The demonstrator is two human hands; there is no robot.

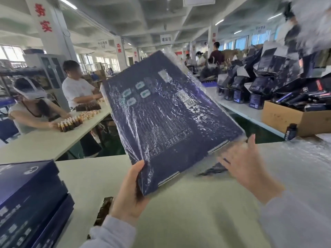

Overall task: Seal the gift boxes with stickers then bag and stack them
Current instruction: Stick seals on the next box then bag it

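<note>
Plastic, slick and loose, is the hazard: the left grip (129, 194) clamps only the near corner of the bagged gift box (166, 108), thumb on top and fingers beneath, so the tilted box could slide inside its clear bag (180, 64) or twist free. The right grip (245, 169) is released, fingers spread at the box's near right edge; whether it touches the film I cannot tell. The box hangs above the desk (197, 212), with the stack of boxes (30, 194) at the left.

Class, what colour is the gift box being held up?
The gift box is dark navy blue; head view.
</note>
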